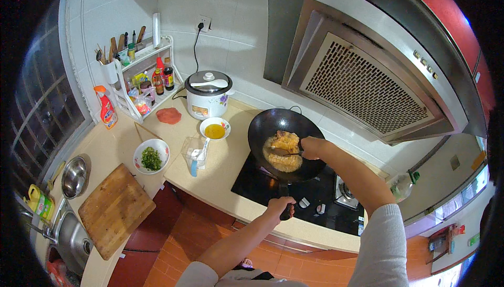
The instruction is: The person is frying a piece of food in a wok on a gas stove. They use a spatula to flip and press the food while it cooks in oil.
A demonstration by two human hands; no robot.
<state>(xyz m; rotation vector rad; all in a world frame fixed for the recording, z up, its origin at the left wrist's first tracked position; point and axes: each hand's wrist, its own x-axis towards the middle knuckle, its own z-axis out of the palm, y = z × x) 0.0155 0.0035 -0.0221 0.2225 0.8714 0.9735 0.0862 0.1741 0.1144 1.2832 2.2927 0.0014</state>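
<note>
My left hand [280, 209] grips the long dark handle of a black wok [260, 133], which sits tilted on the lit burner of a black glass gas hob [248, 182]. In the wok, golden fried egg [285, 142] lies in bubbling oil. My right hand [313, 148] reaches over the wok's right side, closed around the handle of a spatula [280, 152]. The spatula's blade rests at the egg's middle. How the right fingers wrap the handle is partly hidden.
A bowl of yellow liquid [215, 131], a clear container with a spoon [195, 155] and a bowl of chopped greens [151, 159] stand left of the hob. Beyond are a rice cooker [208, 102], spice rack [143, 78], cutting board [117, 210] and sink [73, 239]. A range hood [366, 86] overhangs.
</note>
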